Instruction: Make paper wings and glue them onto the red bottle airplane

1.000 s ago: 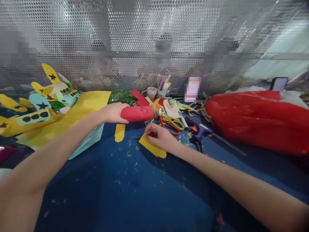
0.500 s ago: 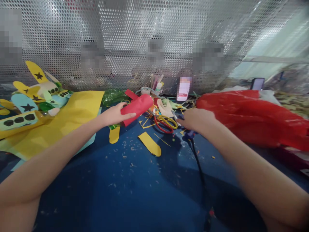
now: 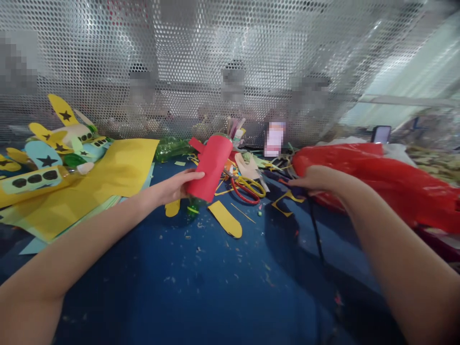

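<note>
My left hand (image 3: 174, 186) is closed around a plastic bottle (image 3: 212, 167) wrapped in red paper. The bottle is tilted, its green neck end (image 3: 193, 209) pointing down toward the table. Over at the right, my right hand (image 3: 316, 180) grips a dark blue glue gun (image 3: 278, 178) with a black cord (image 3: 316, 232) trailing toward me; the fingers partly cover its handle. Between the hands lie scissors (image 3: 247, 188) with red and yellow handles. A rounded yellow paper strip (image 3: 225, 219) rests below the bottle, and a yellow paper offcut (image 3: 283, 203) is under the glue gun.
Paper-covered bottle planes (image 3: 39, 179) and yellow sheets (image 3: 125, 163) fill the left side. A green bottle (image 3: 172, 148) lies behind. A red plastic bag (image 3: 359, 177) is at right, a lit phone (image 3: 275, 139) at the back. Perforated metal mesh (image 3: 201, 43) rises behind the blue table (image 3: 201, 287).
My left hand has turned the red-wrapped bottle steeper, so its green neck now shows below. My right hand has moved right with the glue gun, uncovering the yellow offcut.
</note>
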Motion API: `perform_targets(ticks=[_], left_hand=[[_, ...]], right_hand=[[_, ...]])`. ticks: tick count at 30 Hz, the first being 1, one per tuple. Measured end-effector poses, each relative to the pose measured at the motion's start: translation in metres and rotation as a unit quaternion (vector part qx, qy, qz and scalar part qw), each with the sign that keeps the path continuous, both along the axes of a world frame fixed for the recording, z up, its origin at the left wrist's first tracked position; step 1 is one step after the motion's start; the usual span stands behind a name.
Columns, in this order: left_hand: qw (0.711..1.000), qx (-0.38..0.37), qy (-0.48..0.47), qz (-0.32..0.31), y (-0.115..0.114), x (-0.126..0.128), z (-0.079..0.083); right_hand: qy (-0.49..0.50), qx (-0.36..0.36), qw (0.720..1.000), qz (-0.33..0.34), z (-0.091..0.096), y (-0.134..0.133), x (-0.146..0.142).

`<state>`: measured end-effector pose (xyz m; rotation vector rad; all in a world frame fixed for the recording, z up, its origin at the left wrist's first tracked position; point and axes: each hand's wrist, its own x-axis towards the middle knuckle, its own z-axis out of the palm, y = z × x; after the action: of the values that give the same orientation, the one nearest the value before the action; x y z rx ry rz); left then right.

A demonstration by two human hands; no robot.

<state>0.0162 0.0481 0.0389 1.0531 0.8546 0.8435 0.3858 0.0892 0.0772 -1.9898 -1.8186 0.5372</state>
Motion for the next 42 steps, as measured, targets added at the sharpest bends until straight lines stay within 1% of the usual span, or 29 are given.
perform_targets(ticks=[3,4,6,7,8,9,11,14,15,16,18,20,23,25,27,29,31,33,35,38,40,42], left_hand=[[0.999,-0.004,-0.030,-0.016,-0.004,0.002,-0.007],[0.999,-0.010,-0.033,-0.017,-0.005,0.003,-0.010],[0.999,-0.023,-0.035,-0.020,-0.006,0.003,-0.014],[0.999,-0.029,-0.040,-0.020,-0.006,0.003,-0.016],[0.998,-0.034,-0.047,-0.021,-0.007,0.003,-0.018],[0.997,-0.038,-0.056,-0.021,-0.007,0.002,-0.020],[0.996,-0.050,-0.072,-0.020,-0.007,0.002,-0.022],[0.993,-0.066,-0.097,0.003,-0.007,0.005,-0.022],[0.992,-0.076,-0.105,0.009,-0.008,0.006,-0.021],[0.990,-0.090,-0.110,0.013,-0.008,0.007,-0.019],[0.985,-0.132,-0.109,0.021,-0.009,0.007,-0.016],[0.979,-0.166,-0.107,0.043,-0.009,0.006,-0.013],[0.978,-0.163,-0.113,0.068,-0.007,0.003,-0.014],[0.979,-0.151,-0.118,0.062,-0.006,0.001,-0.016],[0.981,-0.141,-0.130,0.042,-0.005,0.000,-0.017],[0.980,-0.138,-0.141,0.027,-0.005,0.001,-0.016],[0.979,-0.140,-0.147,0.026,-0.006,0.002,-0.014],[0.978,-0.145,-0.147,0.027,-0.008,0.004,-0.012],[0.978,-0.150,-0.143,0.026,-0.009,0.004,-0.012],[0.978,-0.157,-0.135,0.024,-0.008,0.003,-0.014],[0.978,-0.158,-0.135,0.021,-0.006,0.002,-0.016],[0.979,-0.151,-0.135,0.023,-0.003,0.001,-0.018]], right_hand=[[0.056,-0.024,0.995,-0.074,0.011,-0.003,0.006],[0.096,-0.018,0.991,-0.090,0.014,-0.006,0.003],[0.219,-0.013,0.971,-0.099,0.017,-0.011,-0.009],[0.283,-0.016,0.954,-0.095,0.018,-0.013,-0.017],[0.443,-0.036,0.891,-0.089,0.017,-0.013,-0.027],[0.495,-0.040,0.863,-0.088,0.014,-0.014,-0.037],[0.541,-0.028,0.837,-0.079,0.007,-0.014,-0.057],[0.583,0.007,0.809,-0.069,-0.008,-0.020,-0.086],[0.606,0.014,0.794,-0.055,-0.013,-0.025,-0.094],[0.614,0.016,0.788,-0.028,-0.017,-0.030,-0.101],[0.608,0.037,0.793,0.030,-0.022,-0.041,-0.114],[0.571,0.053,0.816,0.075,-0.023,-0.052,-0.122],[0.492,0.075,0.861,0.104,-0.021,-0.063,-0.127],[0.460,0.090,0.877,0.110,-0.022,-0.066,-0.128],[0.444,0.091,0.884,0.115,-0.024,-0.067,-0.127],[0.428,0.076,0.891,0.127,-0.027,-0.067,-0.127],[0.410,0.077,0.896,0.151,-0.030,-0.068,-0.127],[0.388,0.094,0.898,0.187,-0.031,-0.069,-0.127],[0.355,0.122,0.901,0.216,-0.030,-0.072,-0.128],[0.314,0.154,0.909,0.225,-0.027,-0.078,-0.131],[0.303,0.156,0.911,0.233,-0.025,-0.083,-0.133],[0.299,0.136,0.908,0.259,-0.024,-0.087,-0.133]])
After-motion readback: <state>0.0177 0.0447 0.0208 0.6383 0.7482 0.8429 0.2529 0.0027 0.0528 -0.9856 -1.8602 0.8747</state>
